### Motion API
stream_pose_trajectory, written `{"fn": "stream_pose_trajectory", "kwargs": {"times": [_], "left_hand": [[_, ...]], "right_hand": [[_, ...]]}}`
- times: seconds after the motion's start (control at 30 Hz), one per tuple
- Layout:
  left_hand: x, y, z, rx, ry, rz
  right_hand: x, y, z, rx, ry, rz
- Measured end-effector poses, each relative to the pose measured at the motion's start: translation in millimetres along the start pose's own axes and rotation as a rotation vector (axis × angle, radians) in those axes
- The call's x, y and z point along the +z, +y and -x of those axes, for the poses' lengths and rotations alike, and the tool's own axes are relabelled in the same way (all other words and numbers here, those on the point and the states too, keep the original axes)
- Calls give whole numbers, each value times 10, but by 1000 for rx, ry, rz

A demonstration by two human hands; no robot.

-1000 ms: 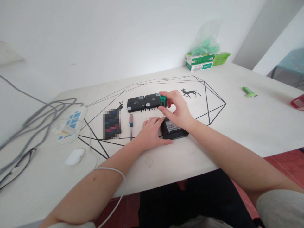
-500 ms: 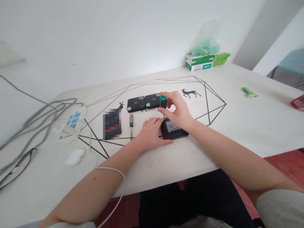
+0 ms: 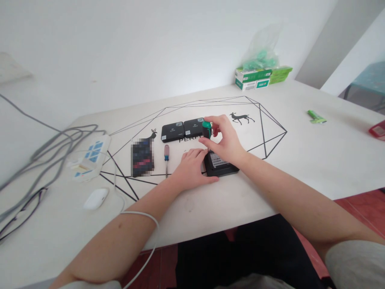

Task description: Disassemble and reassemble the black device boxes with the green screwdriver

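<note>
My right hand (image 3: 225, 138) grips the green-and-black handle of a screwdriver (image 3: 207, 129) held upright. Its shaft points down at the far left corner of a black electronic box (image 3: 224, 168), which lies with a white printed label facing up. The tip is hidden behind fingers. My left hand (image 3: 195, 170) braces the box from its left side, fingers at the far corner and thumb along the near edge. A second screwdriver (image 3: 166, 154) with a reddish clear and blue handle lies left of my left hand. Beyond my hands, two flat black boxes (image 3: 172, 131) sit side by side.
A pixelated dark patch (image 3: 142, 157) covers something at left. A white power strip (image 3: 93, 156), grey cables (image 3: 57, 144) and a white earbud case (image 3: 95, 199) lie farther left. Green-and-white cartons (image 3: 252, 76) stand at the back; a green wrapper (image 3: 315, 116) lies right.
The screwdriver handle has turned slightly in my right hand, with the fingers shifting a little. My left hand and the box stay in place.
</note>
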State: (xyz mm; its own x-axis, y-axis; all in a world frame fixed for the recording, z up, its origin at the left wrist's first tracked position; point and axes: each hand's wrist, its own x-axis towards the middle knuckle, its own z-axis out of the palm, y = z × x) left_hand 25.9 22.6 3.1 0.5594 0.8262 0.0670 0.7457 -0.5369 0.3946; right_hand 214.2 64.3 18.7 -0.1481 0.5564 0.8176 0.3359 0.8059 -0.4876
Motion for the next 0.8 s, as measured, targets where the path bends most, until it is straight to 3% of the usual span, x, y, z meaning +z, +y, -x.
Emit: {"fn": "stream_pose_trajectory", "kwargs": {"times": [0.23, 0.6, 0.8], "left_hand": [[4, -20, -4, 11, 11, 4], [12, -28, -10, 6, 21, 1], [23, -28, -8, 11, 21, -10]], "right_hand": [[12, 23, 35, 61, 0, -41], [-11, -7, -9, 31, 10, 38], [-1, 8, 26, 51, 22, -34]]}}
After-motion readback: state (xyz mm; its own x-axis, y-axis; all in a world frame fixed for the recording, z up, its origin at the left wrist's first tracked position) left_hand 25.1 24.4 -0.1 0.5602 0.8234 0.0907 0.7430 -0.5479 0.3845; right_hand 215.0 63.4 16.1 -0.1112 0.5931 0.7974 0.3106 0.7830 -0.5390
